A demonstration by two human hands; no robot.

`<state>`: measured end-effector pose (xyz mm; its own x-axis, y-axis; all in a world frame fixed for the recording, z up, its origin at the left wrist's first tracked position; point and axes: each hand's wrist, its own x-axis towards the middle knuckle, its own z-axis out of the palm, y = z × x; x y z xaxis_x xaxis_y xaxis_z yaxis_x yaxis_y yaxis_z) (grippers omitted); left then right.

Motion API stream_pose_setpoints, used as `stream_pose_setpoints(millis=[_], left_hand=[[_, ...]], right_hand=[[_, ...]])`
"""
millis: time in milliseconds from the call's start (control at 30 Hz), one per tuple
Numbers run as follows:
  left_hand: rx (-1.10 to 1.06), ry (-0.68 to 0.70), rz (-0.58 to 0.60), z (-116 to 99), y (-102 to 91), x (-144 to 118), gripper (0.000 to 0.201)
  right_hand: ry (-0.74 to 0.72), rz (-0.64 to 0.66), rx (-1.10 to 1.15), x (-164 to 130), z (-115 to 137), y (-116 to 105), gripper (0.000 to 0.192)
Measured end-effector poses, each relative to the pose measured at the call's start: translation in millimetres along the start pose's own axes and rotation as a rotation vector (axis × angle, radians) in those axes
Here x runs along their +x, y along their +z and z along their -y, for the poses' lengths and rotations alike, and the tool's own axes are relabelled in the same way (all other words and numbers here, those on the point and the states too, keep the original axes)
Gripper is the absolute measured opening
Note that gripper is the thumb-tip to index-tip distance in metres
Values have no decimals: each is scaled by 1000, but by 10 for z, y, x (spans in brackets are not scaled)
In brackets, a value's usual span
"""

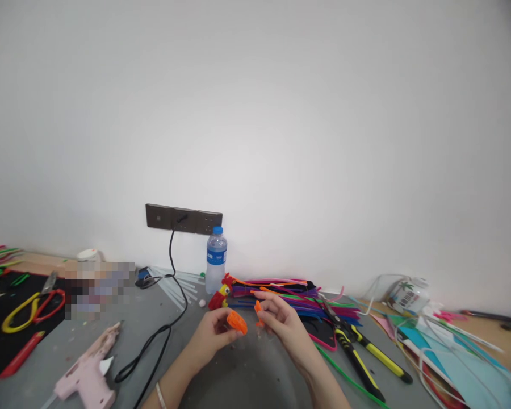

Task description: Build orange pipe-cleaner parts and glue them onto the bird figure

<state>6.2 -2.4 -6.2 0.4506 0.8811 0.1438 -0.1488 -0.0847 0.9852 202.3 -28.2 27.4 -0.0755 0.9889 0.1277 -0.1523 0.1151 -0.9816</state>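
The left hand (pixel 210 332) was pinched shut on an orange coil (pixel 237 321) of fuzzy wire, held just above the grey table (pixel 247 380), and the right hand (pixel 281 321) had its fingertips closed on the coil's loose orange end (pixel 258 307), close beside it. Winding such a coil well probably called for the left fingers to keep the turns flat and tight while the right fed the end round snugly, without letting it spring back. Just beyond the hands stood a small red and yellow bird figure (pixel 220 295), a water bottle (pixel 216 258) and a heap of coloured wire stems (pixel 289 292). Yellow-handled cutters (pixel 357 346) lay to the right, a pink glue gun (pixel 87 372) to the left.
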Motion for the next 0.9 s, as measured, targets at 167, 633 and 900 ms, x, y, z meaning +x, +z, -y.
stream_pose_setpoints(millis=[167, 633, 900], left_hand=[[0, -19, -3, 7, -2, -2, 27], [-32, -22, 6, -8, -1, -1, 28], [-28, -31, 6, -18, -2, 3, 30]], right_hand=[[-20, -25, -53, -2, 15, 19, 35], [78, 5, 65, -22, 41, 47, 40], [94, -51, 69, -4, -10, -18, 43]])
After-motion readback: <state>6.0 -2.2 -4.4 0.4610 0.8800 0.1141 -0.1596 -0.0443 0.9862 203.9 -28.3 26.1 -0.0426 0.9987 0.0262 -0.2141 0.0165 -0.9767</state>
